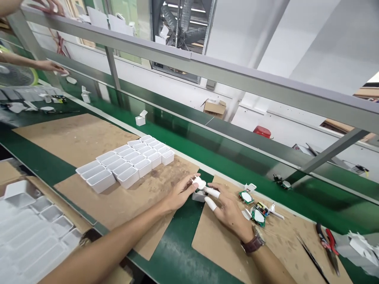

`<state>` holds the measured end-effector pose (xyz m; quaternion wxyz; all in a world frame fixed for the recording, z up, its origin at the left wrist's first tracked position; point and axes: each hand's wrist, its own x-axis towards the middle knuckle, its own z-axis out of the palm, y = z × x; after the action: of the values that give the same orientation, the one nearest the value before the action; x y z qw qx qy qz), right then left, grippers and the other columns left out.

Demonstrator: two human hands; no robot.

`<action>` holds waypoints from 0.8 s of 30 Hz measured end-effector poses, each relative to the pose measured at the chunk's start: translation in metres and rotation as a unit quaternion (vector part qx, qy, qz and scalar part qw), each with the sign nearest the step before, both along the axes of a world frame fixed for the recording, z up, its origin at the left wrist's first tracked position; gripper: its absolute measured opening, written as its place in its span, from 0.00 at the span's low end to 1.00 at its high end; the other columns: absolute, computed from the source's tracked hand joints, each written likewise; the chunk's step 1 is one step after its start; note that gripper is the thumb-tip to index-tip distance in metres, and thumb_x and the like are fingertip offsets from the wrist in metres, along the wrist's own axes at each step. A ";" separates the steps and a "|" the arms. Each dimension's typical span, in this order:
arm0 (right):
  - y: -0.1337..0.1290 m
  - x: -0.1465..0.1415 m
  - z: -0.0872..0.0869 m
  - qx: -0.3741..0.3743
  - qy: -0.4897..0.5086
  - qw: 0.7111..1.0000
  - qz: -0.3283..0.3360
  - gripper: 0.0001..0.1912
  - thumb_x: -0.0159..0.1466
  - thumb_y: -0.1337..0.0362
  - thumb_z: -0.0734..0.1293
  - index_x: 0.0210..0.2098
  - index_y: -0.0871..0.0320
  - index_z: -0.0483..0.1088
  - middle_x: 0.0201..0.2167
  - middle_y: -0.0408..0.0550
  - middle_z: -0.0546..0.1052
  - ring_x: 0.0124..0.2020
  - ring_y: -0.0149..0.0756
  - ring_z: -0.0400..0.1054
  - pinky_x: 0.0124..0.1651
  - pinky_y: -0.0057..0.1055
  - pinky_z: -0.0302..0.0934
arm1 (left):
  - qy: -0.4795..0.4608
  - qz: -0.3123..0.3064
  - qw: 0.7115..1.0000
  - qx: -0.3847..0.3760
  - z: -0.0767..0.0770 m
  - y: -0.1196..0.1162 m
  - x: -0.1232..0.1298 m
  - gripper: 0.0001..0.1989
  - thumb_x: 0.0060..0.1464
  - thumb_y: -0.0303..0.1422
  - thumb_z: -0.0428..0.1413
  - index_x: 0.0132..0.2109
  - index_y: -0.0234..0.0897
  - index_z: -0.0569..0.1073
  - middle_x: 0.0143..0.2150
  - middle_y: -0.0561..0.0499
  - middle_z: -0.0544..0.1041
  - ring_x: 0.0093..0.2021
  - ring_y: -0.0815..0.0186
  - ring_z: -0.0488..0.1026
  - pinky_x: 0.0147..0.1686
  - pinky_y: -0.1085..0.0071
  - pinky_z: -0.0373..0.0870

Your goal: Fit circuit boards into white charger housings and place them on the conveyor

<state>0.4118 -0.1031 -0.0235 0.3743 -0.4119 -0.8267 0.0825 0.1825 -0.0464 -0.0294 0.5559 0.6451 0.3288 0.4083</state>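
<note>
One white piece (pixel 199 182) near the table's (pixel 174 240) far edge: left hand (pixel 180 194) pinches it; right hand (pixel 230 212) half open, hold unclear; keep level over box (pixel 199 196).

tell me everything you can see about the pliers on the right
The pliers with red and black handles have long, tapering dark metal jaws that look closed, while the handles stand apart. They lie flat on the brown cardboard sheet, jaws towards the near edge, handles away. A slim, dark pointed tool lies to their left, white plastic parts to their right. Nobody is holding them.
</note>
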 end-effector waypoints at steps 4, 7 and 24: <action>0.006 -0.005 -0.003 -0.006 -0.001 1.000 0.027 0.19 0.73 0.64 0.66 0.63 0.47 0.69 0.59 0.54 0.74 0.58 0.46 0.72 0.60 0.46 0.70 | -0.008 0.003 1.000 -0.012 -0.001 -0.002 0.002 0.29 0.68 0.51 0.52 0.67 0.40 0.68 0.60 0.42 0.80 0.61 0.51 0.75 0.65 0.52 0.67; 0.010 -0.010 -0.003 -0.033 0.011 0.999 0.038 0.19 0.72 0.65 0.66 0.62 0.48 0.70 0.58 0.53 0.75 0.56 0.45 0.74 0.57 0.44 0.72 | 0.006 0.008 1.000 0.014 -0.001 -0.003 0.004 0.28 0.70 0.50 0.50 0.69 0.41 0.65 0.63 0.42 0.78 0.64 0.51 0.73 0.67 0.51 0.64; 0.000 -0.023 -0.008 0.000 0.109 0.994 -0.009 0.14 0.72 0.70 0.64 0.55 0.51 0.71 0.53 0.54 0.76 0.51 0.44 0.74 0.52 0.41 0.72 | -0.047 -0.035 0.995 0.084 -0.011 -0.003 0.001 0.39 0.71 0.53 0.47 0.79 0.46 0.42 0.77 0.39 0.59 0.76 0.49 0.56 0.74 0.49 0.53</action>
<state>0.3888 -0.1029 -0.0314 0.4629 -0.4075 -0.7774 0.1238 0.1835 -0.0498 -0.0401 0.5285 0.6805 0.2441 0.4450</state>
